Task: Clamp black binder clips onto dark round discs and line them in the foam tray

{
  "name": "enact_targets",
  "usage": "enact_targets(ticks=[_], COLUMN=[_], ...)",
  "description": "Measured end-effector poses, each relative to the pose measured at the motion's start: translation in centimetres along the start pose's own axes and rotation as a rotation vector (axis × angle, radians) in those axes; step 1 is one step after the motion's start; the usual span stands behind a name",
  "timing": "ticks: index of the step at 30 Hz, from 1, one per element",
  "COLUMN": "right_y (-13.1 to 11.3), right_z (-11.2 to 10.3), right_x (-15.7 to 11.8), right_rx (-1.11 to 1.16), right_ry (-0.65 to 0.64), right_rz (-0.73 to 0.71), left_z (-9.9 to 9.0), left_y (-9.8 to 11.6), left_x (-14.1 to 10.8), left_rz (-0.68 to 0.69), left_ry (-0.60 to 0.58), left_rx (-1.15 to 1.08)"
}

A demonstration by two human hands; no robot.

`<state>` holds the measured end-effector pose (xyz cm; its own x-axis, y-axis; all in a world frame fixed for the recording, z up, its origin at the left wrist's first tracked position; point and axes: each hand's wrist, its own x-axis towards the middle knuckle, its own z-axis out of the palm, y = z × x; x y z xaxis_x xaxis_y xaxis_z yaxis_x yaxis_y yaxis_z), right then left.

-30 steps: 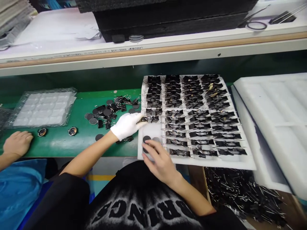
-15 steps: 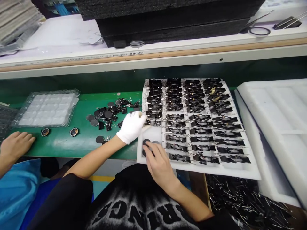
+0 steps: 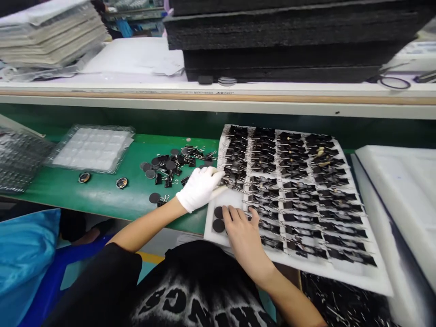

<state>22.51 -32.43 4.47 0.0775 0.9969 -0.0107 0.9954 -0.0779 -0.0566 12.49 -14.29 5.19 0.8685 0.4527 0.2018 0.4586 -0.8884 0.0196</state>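
My left hand (image 3: 200,187), in a white glove, reaches over the left edge of the white foam tray (image 3: 213,227). Its thumb and fingers close round the end of a black binder clip (image 3: 231,182) at the bottom of the left column; the exact contact is partly hidden. Bare, with fingers apart, my right hand (image 3: 243,231) lies over the tray's front left section. Beside its index finger are two black discs, an upper disc (image 3: 218,212) and a lower disc (image 3: 218,225). Rows of binder clips (image 3: 296,195) clamped on dark round parts fill the other columns.
Loose discs and clips (image 3: 172,164) lie in a pile on the green bench (image 3: 112,200). Two small round parts (image 3: 121,182) sit by a clear plastic tray (image 3: 91,150). White foam trays (image 3: 402,181) stand at right. A shelf (image 3: 143,101) crosses behind, bearing black foam (image 3: 289,50).
The view has shifted, so the bench appears farther right and lower. My right hand's fingers have moved off the discs and spread to the right. Another person's hand at left has gone from view.
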Motion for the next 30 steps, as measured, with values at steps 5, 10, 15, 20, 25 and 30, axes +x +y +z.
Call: enact_targets(ticks=[5,10,15,20,25,30], right_y=[0.5,1.4,2.0,1.4,0.3,-1.5], right_z=[0.6,2.2,3.6,3.5,1.5,-1.7], right_x=[0.1,0.0,0.1,0.8,2.1,3.4], right_rx=[-0.009,0.051,0.089,0.301,1.183,1.838], right_ry=[0.062,0.195,0.307,0.486,0.451,0.231], right_rz=[-0.063,-0.121,-0.21,-0.124,0.11,0.243], left_z=[-2.3,-4.1,-2.8,-1.7,-1.9,-3.9], left_y=[-6.7,-16.2,-20.7,-21.8,-20.1,-10.5], left_x=[-6.0,-15.9,-22.5,-23.1,-20.5,-13.8], left_rz=[-0.307,-0.923,-1.001,-0.938,-1.021,-0.524], left_ry=[0.18,-0.025,-0.194,-0.09,0.191,0.349], left_rx=[-0.02,0.207,-0.038,-0.113,-0.256,-0.232])
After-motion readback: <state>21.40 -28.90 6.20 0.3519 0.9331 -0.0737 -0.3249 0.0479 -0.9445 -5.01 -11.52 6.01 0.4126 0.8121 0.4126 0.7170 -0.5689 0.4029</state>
